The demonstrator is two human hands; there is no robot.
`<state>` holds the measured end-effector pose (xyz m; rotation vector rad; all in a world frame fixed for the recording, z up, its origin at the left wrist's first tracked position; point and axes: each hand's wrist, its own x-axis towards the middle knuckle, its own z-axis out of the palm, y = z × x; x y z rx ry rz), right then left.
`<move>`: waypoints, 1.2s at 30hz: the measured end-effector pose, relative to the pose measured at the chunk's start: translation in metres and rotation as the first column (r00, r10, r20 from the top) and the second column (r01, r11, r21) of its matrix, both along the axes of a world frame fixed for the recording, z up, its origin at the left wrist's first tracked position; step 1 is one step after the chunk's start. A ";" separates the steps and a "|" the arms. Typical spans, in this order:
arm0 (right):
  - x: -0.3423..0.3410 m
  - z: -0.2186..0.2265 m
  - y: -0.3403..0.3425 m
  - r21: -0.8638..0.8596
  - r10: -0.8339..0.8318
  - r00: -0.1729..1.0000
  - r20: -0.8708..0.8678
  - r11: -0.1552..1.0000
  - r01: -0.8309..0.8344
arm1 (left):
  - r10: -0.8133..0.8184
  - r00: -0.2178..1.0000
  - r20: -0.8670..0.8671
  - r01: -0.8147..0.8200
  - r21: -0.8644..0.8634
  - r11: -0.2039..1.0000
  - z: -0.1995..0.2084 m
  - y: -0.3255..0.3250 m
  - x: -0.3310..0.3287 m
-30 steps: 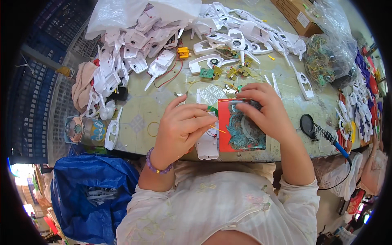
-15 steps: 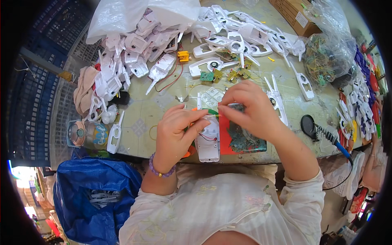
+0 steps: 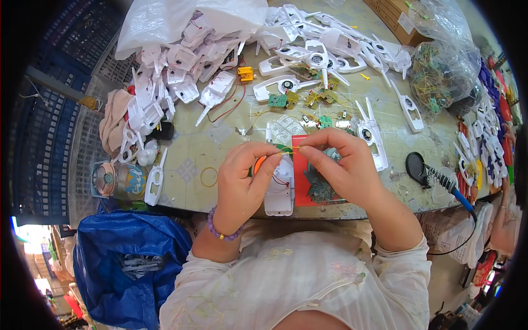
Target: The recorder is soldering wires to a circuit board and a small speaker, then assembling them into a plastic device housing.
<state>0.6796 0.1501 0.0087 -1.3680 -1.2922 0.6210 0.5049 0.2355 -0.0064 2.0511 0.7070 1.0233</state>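
Note:
My left hand (image 3: pixel 241 175), with a purple bead bracelet (image 3: pixel 223 231) on its wrist, pinches a thin yellow wire (image 3: pixel 287 153) between thumb and forefinger. Close by, my right hand (image 3: pixel 342 171) pinches a yellow wire too, its tip pointing toward the left hand. Whether it is one wire or two I cannot tell. Under the fingers lies an open white plastic casing (image 3: pixel 279 199) with red wires inside. A piece of green (image 3: pixel 282 147) shows behind the fingertips. An orange rounded thing (image 3: pixel 258 165) is partly covered by my left hand.
Right of the casing is a red block (image 3: pixel 300 184) with grey-green scraps (image 3: pixel 322 187). Beyond lie green circuit boards (image 3: pixel 278 100) and piles of white casings (image 3: pixel 181 60). A soldering iron (image 3: pixel 459 197) in its coiled holder stands at right. A blue bag (image 3: pixel 99 242) hangs at lower left.
My right hand has come down toward me and turned, uncovering small parts and a green board behind it. The yellow wire between the fingertips now shows more plainly. The casing has shifted slightly.

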 end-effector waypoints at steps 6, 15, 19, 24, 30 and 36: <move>-0.004 -0.003 0.002 -0.141 0.048 0.838 -0.543 0.979 -0.148 | 0.032 0.998 -0.055 -0.022 0.170 0.985 0.000 0.001 0.003; -0.010 0.000 -0.002 -0.116 0.095 0.954 -0.284 0.984 -0.132 | 0.004 0.997 -0.077 0.022 0.331 0.943 0.001 0.004 -0.001; -0.007 0.000 -0.009 -0.061 0.131 0.962 -0.238 0.987 -0.150 | -0.044 0.994 -0.100 0.078 0.364 0.928 0.001 0.003 -0.002; -0.003 -0.004 -0.024 -0.097 0.116 0.973 -0.201 0.986 -0.138 | -0.108 0.988 -0.107 0.132 0.262 0.956 0.003 -0.003 0.003; 0.066 -0.053 -0.069 0.019 -0.462 0.645 0.609 0.821 0.570 | -0.188 0.981 -0.057 0.192 0.092 0.977 -0.003 -0.004 0.002; 0.072 -0.090 -0.101 0.112 -0.451 0.603 0.659 0.851 0.514 | -0.186 0.982 -0.019 0.187 0.112 0.976 -0.008 -0.007 0.005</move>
